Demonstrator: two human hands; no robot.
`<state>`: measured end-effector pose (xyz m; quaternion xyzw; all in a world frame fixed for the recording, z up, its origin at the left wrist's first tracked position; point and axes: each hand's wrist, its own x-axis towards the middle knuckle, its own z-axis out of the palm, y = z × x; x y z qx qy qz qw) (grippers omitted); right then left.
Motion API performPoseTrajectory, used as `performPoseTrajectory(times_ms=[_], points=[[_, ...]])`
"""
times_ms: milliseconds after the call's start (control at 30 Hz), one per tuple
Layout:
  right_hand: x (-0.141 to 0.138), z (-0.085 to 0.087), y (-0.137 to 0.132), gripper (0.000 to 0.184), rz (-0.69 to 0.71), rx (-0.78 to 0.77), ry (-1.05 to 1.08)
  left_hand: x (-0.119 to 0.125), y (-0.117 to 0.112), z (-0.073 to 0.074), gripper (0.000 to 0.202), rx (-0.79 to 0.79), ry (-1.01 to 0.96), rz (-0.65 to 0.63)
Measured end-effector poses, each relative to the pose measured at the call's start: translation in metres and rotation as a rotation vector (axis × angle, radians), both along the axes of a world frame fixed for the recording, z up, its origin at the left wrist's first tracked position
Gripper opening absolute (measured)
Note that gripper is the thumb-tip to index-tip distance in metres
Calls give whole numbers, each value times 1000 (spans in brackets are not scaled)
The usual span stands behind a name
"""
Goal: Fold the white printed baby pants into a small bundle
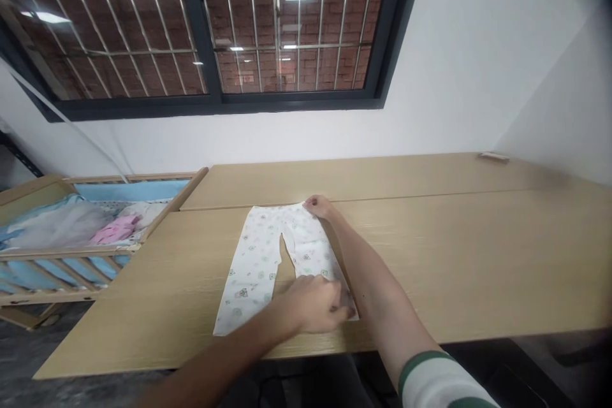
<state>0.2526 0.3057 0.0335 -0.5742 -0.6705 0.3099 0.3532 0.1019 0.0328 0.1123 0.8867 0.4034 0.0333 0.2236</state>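
Left of the fingers, mostly: pants [253,261], legs nearward; right hand [318,206] pinches waist corner, left hand [319,303] curls by hem, grip unclear.

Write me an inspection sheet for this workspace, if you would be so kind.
Surface: wood-toned table, seam running along it.
Job's things: patterned white trousers, laid out, legs toward the near edge.
Clutter: small flat piece at far right.
Hands: left hand curled over a lower trouser leg, grip unclear; right hand at a waistband corner.
Cables: dark cord-like line below the table, indistinct.
Surroundings: barred window, white wall, cot with bedding.
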Motion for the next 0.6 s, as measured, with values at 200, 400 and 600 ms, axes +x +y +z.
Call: performPoseTrajectory(times_ms=[200, 400, 600], points=[[2, 2, -1, 18, 18, -19, 77, 24, -14, -9, 47, 18, 121, 3], [1, 3, -3, 19, 20, -24, 115, 34, -14, -20, 41, 50, 195, 12], [-4, -2, -1, 19, -39, -13, 127, 49, -8, -26, 32, 120, 275, -93]])
